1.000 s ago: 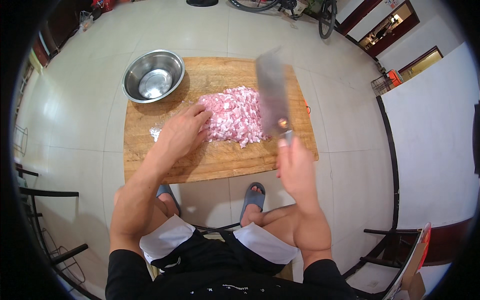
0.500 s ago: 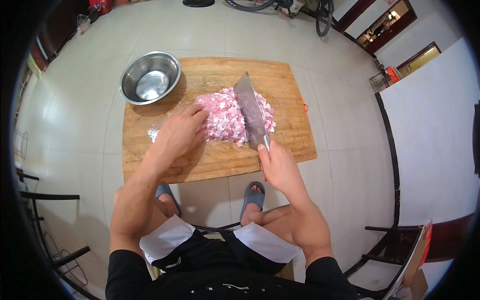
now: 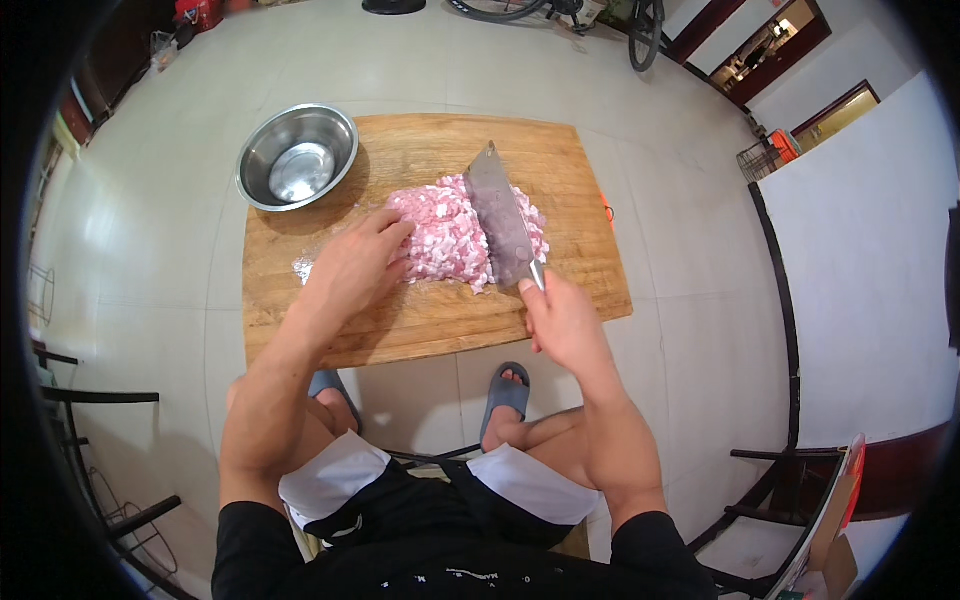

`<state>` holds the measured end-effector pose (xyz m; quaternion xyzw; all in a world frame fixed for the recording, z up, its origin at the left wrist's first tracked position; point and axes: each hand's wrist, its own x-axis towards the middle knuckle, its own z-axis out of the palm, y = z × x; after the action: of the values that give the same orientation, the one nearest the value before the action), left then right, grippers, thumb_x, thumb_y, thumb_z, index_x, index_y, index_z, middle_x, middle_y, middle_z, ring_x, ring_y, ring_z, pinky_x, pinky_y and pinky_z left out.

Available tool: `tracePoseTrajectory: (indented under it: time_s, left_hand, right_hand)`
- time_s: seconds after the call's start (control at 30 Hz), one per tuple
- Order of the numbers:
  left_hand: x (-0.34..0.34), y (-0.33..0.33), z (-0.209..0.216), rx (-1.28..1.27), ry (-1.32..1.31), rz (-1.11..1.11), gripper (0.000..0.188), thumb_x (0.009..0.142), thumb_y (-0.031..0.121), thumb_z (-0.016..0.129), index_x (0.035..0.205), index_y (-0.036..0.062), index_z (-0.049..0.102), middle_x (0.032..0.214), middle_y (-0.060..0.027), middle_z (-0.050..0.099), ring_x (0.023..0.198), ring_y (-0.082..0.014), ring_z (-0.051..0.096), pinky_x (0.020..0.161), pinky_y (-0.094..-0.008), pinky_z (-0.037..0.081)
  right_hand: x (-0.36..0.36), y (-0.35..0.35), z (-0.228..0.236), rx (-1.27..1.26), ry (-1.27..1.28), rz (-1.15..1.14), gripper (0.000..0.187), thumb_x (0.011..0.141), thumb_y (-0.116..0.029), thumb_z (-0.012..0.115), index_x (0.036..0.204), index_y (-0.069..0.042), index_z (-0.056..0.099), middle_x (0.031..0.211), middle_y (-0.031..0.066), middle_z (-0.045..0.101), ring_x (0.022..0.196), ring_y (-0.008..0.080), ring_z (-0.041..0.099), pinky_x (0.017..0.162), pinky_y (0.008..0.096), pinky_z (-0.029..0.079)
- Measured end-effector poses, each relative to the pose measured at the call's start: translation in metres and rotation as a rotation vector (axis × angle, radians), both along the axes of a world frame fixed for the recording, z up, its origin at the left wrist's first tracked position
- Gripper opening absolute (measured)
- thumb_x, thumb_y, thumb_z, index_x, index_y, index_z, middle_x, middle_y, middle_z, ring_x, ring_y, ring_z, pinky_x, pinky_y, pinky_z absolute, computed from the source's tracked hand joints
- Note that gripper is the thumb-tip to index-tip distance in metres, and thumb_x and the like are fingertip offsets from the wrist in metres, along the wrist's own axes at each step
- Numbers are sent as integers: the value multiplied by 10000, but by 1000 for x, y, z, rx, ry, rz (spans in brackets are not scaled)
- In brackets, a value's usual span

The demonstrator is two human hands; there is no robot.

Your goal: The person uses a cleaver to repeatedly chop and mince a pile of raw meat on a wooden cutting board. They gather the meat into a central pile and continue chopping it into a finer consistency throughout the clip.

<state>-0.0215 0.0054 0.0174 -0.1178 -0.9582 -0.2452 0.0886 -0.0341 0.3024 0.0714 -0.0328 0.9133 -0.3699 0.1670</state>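
Note:
A heap of chopped pink and white meat point(image 3: 435, 235) lies on the wooden cutting board point(image 3: 400, 335). My right hand point(image 3: 562, 318) is wrapped around the handle of a cleaver point(image 3: 500, 220). Its broad blade stands in the meat toward the right side, tilted so that its flat face shows, with a smaller strip of meat beyond it. At the heap's left edge rests my left hand point(image 3: 355, 262), fingers slightly bent and a little apart, touching the meat. The undersides of its fingertips are hidden.
A steel bowl point(image 3: 300, 160) stands on the board's far left corner. Small wet scraps point(image 3: 303, 268) lie by my left wrist. My slippered feet are under the board's near edge. Black chair frames point(image 3: 110, 396) flank me, and a bicycle point(image 3: 560, 12) stands far off on the tiled floor.
The cleaver has turned slightly, showing more of its blade face, and my right hand has shifted a little with it. My left hand stays at the meat's left edge.

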Motion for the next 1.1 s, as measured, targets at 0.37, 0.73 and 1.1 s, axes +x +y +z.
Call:
tracePoseTrajectory:
  time_s: [0.37, 0.73, 1.1]
  left_hand:
    - [-1, 2, 0, -7, 18, -8, 534, 916, 157, 788, 1421, 50, 651, 1490, -181, 622, 1303, -402, 634, 1082, -476, 544]
    - [-2, 0, -3, -14, 29, -13, 512, 917, 140, 778, 1408, 56, 657, 1464, -172, 634, 1280, -398, 647, 1058, -472, 556]
    - [2, 0, 3, -6, 1, -12, 506, 924, 155, 776, 1405, 53, 654, 1466, -169, 633, 1279, -397, 645, 1056, -472, 554]
  right_hand:
    - [14, 0, -15, 28, 173, 33, 294, 1132, -236, 541, 1005, 18, 618, 645, 67, 614, 495, 163, 632, 496, 348, 491]
    - [23, -6, -6, 36, 329, 8, 303, 1117, -266, 559, 996, 6, 610, 775, 247, 705, 755, 461, 711, 670, 543, 545]
    - [21, -2, 26, -126, 201, -48, 331, 1133, -266, 521, 981, 20, 589, 665, 144, 646, 495, 242, 665, 505, 413, 512]
